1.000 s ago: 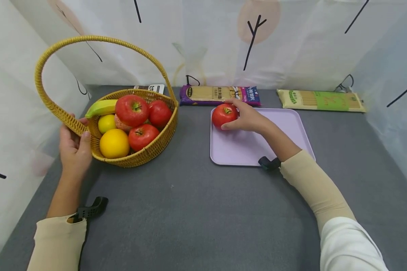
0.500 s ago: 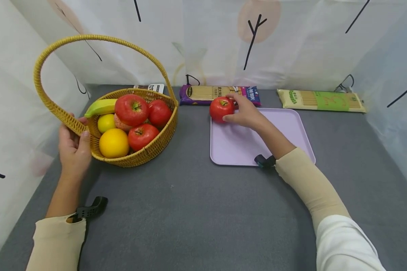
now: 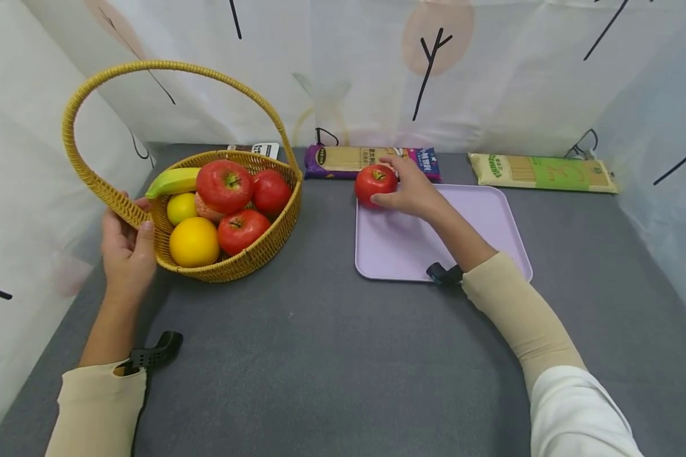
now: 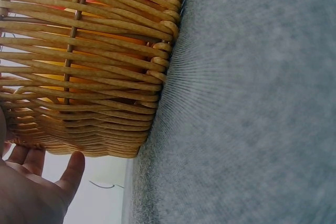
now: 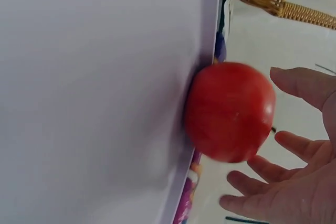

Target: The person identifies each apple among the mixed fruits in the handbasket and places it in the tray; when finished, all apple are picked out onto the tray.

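Observation:
At the left, a yellow wicker basket (image 3: pixel 257 257) holds a banana (image 3: pixel 173 182), an orange (image 3: pixel 194 242), a lemon (image 3: pixel 181 208) and several red fruits. My left hand (image 3: pixel 127 254) grips the base of the basket's handle, thumb on the near side and fingers reaching behind. A red apple (image 3: pixel 375 185) sits at the far left corner of a lilac tray (image 3: pixel 434 254). Around its right side lies my right hand (image 3: pixel 414 189). In the right wrist view its fingers (image 5: pixel 252 184) are spread loosely beside the apple, with the thumb slightly apart from it.
Behind the tray lies a purple pasta packet (image 3: pixel 343 162); a green and yellow noodle packet (image 3: pixel 543 172) is to its right. A small labelled packet (image 3: pixel 265 150) shows partly behind the basket. White printed curtains enclose the grey table (image 3: pixel 297 368).
The apple has shifted slightly toward the tray's far left corner together with my right hand. The right-hand fingers have loosened around it. My left hand and the basket stay in place.

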A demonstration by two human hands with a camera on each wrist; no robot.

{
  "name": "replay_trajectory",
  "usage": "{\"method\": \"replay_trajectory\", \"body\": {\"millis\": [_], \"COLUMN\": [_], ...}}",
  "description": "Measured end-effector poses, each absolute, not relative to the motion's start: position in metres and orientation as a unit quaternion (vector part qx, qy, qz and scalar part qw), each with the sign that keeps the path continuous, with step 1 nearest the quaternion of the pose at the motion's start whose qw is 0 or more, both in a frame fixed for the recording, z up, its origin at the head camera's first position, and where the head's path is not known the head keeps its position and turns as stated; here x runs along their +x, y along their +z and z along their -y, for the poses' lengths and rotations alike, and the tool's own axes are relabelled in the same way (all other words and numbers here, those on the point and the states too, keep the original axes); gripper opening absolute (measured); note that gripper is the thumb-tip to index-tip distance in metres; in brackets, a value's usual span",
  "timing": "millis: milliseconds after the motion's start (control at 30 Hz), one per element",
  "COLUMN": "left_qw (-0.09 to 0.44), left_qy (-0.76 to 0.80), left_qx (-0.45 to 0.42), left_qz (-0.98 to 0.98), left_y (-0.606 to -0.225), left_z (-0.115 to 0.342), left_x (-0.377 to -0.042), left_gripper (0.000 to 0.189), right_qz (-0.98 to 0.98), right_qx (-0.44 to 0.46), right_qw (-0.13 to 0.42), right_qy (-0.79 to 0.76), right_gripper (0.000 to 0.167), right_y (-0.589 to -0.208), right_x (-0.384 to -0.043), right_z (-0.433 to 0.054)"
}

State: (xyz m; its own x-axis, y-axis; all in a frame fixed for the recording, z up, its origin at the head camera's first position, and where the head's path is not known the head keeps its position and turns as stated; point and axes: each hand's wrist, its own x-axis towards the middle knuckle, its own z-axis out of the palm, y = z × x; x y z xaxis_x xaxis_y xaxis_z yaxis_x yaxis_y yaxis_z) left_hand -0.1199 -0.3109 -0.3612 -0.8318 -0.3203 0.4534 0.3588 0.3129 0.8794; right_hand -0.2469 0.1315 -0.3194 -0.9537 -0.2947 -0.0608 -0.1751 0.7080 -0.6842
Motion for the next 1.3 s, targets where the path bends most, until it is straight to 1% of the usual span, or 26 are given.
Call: {"method": "replay_trajectory", "body": {"millis": [100, 300, 433, 567, 700, 867, 1033, 1300], "left_qw": [0.288, 0.28, 0.278, 0.282, 0.287, 0.285, 0.285, 0.294], "left_qy": [-0.586, -0.591, -0.594, -0.592, -0.588, -0.6, -0.593, -0.596], "left_qx": [-0.011, -0.001, 0.0, -0.008, -0.017, -0.018, -0.015, -0.028], "left_qz": [0.757, 0.757, 0.755, 0.755, 0.756, 0.747, 0.753, 0.747], "left_y": [-0.361, -0.361, -0.361, -0.361, -0.361, -0.362, -0.363, -0.363], "left_z": [0.311, 0.311, 0.311, 0.311, 0.311, 0.311, 0.311, 0.311], "left_x": [-0.12, -0.119, -0.119, -0.119, -0.119, -0.118, -0.118, -0.121], "left_gripper": [0.051, 0.052, 0.052, 0.052, 0.051, 0.051, 0.051, 0.051], "right_qz": [-0.926, -0.921, -0.902, -0.889, -0.866, -0.828, -0.828, -0.867], "right_qx": [-0.155, -0.249, -0.303, -0.35, -0.392, -0.411, -0.388, -0.318], "right_qw": [0.042, -0.045, -0.064, -0.065, -0.077, -0.071, -0.056, -0.057], "right_qy": [-0.341, -0.298, -0.299, -0.289, -0.302, -0.375, -0.4, -0.38], "right_gripper": [0.076, 0.058, 0.05, 0.047, 0.048, 0.058, 0.073, 0.079], "right_y": [-0.317, -0.311, -0.308, -0.305, -0.302, -0.303, -0.312, -0.318], "right_x": [-0.239, -0.218, -0.205, -0.195, -0.189, -0.188, -0.192, -0.199], "right_z": [-0.123, -0.096, -0.072, -0.044, -0.014, 0.022, 0.048, 0.073]}}
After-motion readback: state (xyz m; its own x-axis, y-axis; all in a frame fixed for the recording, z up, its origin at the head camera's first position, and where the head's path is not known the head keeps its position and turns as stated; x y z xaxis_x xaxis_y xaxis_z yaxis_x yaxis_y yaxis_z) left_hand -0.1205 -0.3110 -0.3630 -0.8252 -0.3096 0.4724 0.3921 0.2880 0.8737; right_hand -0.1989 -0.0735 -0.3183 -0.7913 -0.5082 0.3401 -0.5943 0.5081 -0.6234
